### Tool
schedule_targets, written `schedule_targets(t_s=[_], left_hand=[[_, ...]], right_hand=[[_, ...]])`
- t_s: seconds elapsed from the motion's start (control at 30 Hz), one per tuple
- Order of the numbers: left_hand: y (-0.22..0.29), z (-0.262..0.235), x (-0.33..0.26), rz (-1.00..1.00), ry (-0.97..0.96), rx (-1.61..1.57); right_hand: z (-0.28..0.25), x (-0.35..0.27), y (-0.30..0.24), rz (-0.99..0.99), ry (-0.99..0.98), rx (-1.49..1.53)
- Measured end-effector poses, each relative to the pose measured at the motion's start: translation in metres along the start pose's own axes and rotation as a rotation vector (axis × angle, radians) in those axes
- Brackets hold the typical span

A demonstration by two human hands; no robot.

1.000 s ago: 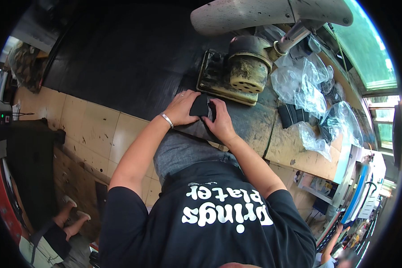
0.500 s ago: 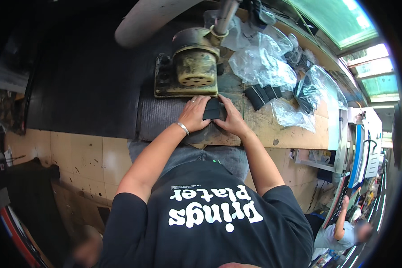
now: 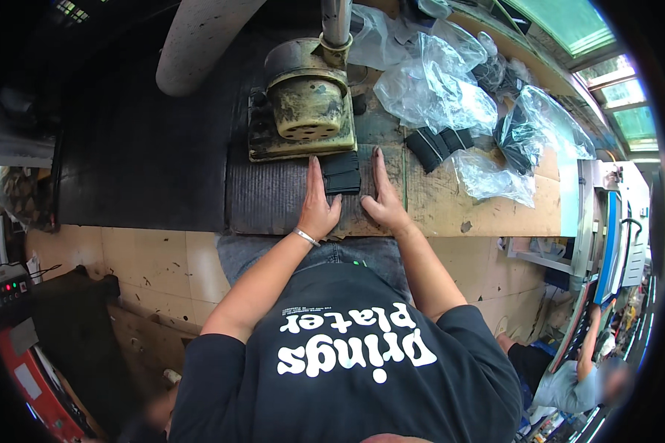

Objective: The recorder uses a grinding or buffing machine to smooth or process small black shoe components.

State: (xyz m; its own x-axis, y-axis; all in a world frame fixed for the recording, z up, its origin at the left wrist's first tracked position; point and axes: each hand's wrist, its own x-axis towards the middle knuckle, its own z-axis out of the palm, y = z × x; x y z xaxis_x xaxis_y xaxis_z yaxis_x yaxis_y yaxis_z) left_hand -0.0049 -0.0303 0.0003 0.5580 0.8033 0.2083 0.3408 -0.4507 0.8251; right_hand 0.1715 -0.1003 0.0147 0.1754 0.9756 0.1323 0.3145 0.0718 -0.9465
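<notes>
The hands have straightened from cupping the black stack (image 3: 342, 176) at upper centre to flat, thumbs splayed, the left hand (image 3: 318, 210) alongside it, the right hand (image 3: 386, 208) just apart, apparently leaving it ungripped on the counter (image 3: 137, 181).

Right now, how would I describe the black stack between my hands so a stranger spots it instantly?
Find the grimy, yellowish device on the workbench. Beside its near edge, on dark cardboard, lies the black stack. Unlike the black bundle by the clear plastic bags, it sits between your left hand and right hand.
</notes>
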Motion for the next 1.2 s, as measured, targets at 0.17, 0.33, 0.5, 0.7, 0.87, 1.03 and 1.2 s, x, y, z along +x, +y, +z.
schedule_targets(t_s=[0.17,0.33,0.5,0.7,0.87,1.03,1.2], left_hand=[[0.003,0.015,0.004,-0.039,-0.050,-0.083],[0.001,0.010,0.006,-0.002,-0.035,-0.093],[0.004,0.005,0.008,-0.012,-0.085,-0.130],[0.007,-0.002,0.006,0.017,-0.241,0.382],[0.005,-0.001,0.007,0.056,-0.216,0.427],[-0.003,-0.010,0.010,0.083,-0.041,0.107],[-0.006,-0.017,0.018,0.053,-0.093,0.008]], right_hand=[[0.027,0.008,-0.012,0.024,-0.015,-0.011],[0.025,0.009,-0.017,0.023,-0.028,-0.004],[0.030,0.008,-0.006,-0.023,-0.017,-0.092],[0.025,0.007,-0.009,-0.014,-0.092,-0.226],[0.013,0.009,-0.011,0.014,-0.123,-0.260],[-0.007,0.024,-0.021,-0.072,-0.110,-0.347],[-0.025,0.042,-0.023,-0.033,-0.191,-0.401]])
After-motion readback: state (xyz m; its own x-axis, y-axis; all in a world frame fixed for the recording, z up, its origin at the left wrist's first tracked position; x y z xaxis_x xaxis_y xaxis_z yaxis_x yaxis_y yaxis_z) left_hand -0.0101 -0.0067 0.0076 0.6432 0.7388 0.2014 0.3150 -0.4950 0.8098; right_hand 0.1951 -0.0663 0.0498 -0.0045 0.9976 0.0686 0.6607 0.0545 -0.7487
